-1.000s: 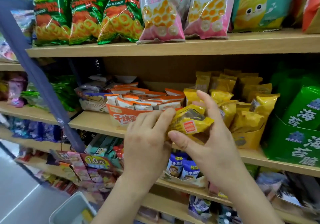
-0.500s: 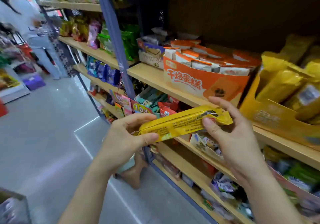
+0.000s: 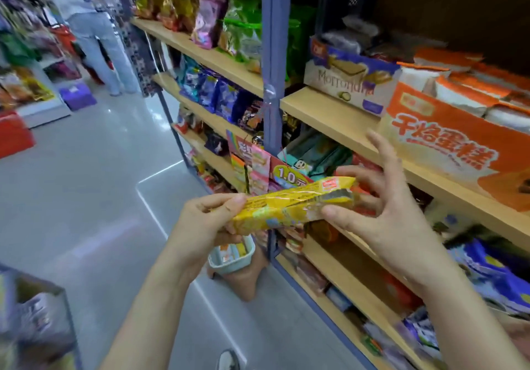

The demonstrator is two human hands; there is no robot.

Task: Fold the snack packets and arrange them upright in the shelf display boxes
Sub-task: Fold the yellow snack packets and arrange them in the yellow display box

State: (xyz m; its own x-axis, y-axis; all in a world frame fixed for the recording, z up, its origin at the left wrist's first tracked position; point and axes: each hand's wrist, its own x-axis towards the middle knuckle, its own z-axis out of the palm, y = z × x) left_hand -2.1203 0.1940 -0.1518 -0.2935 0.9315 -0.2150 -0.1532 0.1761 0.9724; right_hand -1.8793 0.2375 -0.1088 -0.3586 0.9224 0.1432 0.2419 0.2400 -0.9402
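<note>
1. The person is holding a yellow shiny plastic snack packet (image 3: pixel 295 203) up in the air with both hands, in front of the shop shelves. It is not touching any shelf or box.
2. The left hand (image 3: pixel 206 223) is pinching the left end of the packet, and its fingers (image 3: pixel 226 199) are curling tight on it.
3. The right hand (image 3: pixel 384 215) is gripping the right end. Its thumb is pressing from below and some fingers are sitting behind the packet. The pointing finger is sticking up, apart from the rest.
4. The packet is looking long and thin, so the folding seems to be going on. Putting it in a box is not yet done.
5. To do this well, both hands should be pressing the fold flat all along the packet. Shiny plastic is slippery and is likely to be popping open again.
6. An orange cardboard display box (image 3: pixel 447 151) is sitting on the light wooden shelf (image 3: pixel 329 111), near the right hand. It is holding white and orange packets, so it is probably not the right home. No box of yellow packets is showing here.
7. When placing the packet, the person should be keeping the pinch on until it is standing straight up between its neighbours.
</note>
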